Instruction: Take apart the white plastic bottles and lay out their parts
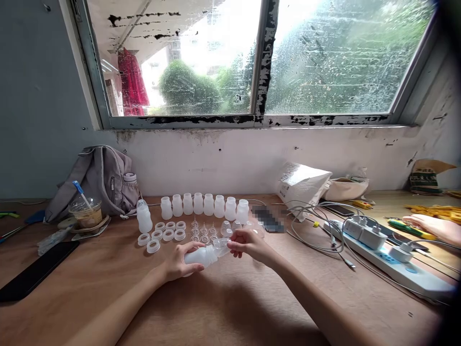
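Note:
My left hand [183, 262] is wrapped round a frosted baby bottle [203, 257], which lies tilted with its top toward the right. At that end, a clear cap [220, 245] sits at the bottle's neck, pinched by the fingers of my right hand [247, 246]. Whether it is fastened, I cannot tell. Behind my hands are several white collar rings [168, 234], clear bottle nipples [204, 231] and clear domed caps [226, 228]. A row of open frosted bottles [198, 204] stands farther back, and one assembled bottle [144, 217] is upright at its left.
A grey backpack [104, 178], an iced drink cup [86, 214] and a black phone-like slab [38, 271] are on the left. Tangled cables [306, 226], a white power strip [392, 262] and a white bag [306, 180] occupy the right. Another person's hand [437, 227] rests at the far right.

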